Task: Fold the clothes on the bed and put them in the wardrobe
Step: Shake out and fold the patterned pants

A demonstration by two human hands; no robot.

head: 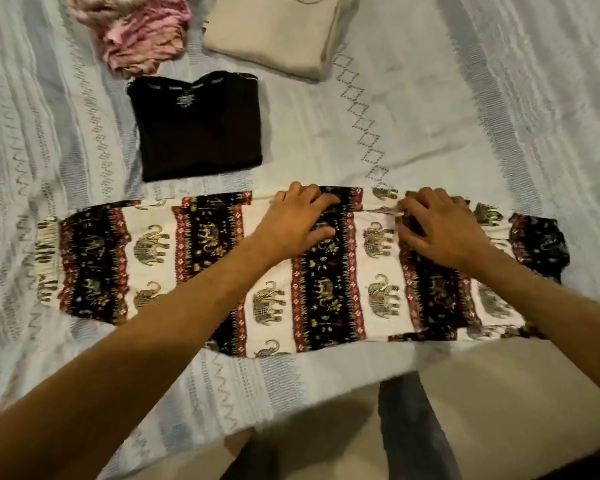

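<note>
Elephant-print trousers (329, 292) in black, white and red lie folded lengthwise across the bed near its front edge. My left hand (297, 220) rests flat on the middle of them with fingers spread. My right hand (440, 226) lies on the cloth further right, its fingertips pressing at a small crease near the far edge. A folded black top (198, 129) sits behind the trousers. Further back lie a crumpled pink garment (142, 32) and a folded beige garment (278, 32).
The bed cover (465, 98) is pale blue-white with woven diamond and zigzag patterns. The bed's front edge (291, 410) runs diagonally below the trousers, and beyond it I see tan floor and my legs (413, 431).
</note>
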